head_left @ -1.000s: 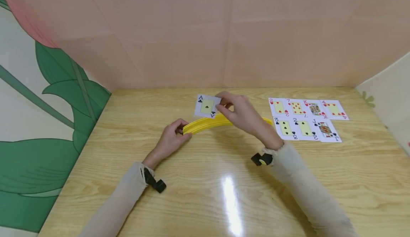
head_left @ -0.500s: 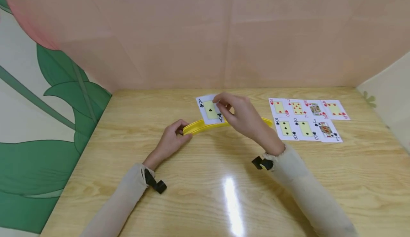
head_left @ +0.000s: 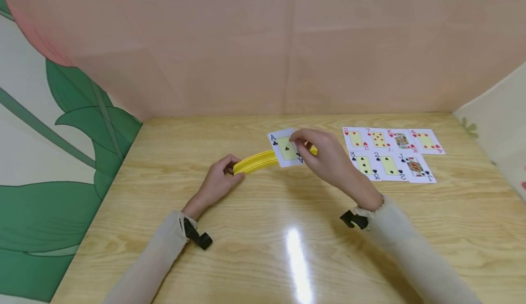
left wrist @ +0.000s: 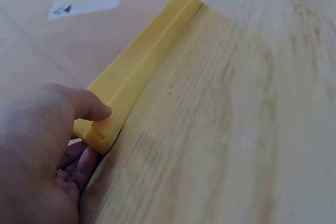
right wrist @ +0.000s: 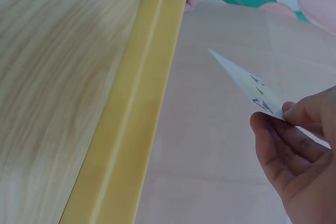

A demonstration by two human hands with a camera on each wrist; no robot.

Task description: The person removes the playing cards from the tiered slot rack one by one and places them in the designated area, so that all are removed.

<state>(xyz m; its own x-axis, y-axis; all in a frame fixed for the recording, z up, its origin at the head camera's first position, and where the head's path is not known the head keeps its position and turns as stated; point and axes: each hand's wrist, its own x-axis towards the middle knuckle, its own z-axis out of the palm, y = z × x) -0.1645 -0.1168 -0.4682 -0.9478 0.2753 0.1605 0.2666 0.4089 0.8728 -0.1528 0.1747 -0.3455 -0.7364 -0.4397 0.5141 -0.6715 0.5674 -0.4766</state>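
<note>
A curved yellow card holder (head_left: 255, 161) stands on the wooden table. My left hand (head_left: 216, 179) grips its left end, the thumb lying on the near face in the left wrist view, where the holder (left wrist: 142, 61) runs away from the hand. Between thumb and fingertips, my right hand (head_left: 328, 158) pinches an ace of clubs playing card (head_left: 286, 148) by its right side. The card is raised above the holder and tilted. In the right wrist view the card (right wrist: 252, 85) is apart from the holder (right wrist: 131, 108). The holder's right end is hidden behind my right hand in the head view.
Face-up cards lie in two rows at the right of the table: a back row of red cards (head_left: 378, 138) and a front row of spades (head_left: 388, 166). A pinkish wall covering (head_left: 222, 66) rises behind the table (head_left: 246, 249).
My right hand has carried the ace of clubs to the right along the holder and slightly nearer, and the card has turned a little. My left hand stays on the holder's end.
</note>
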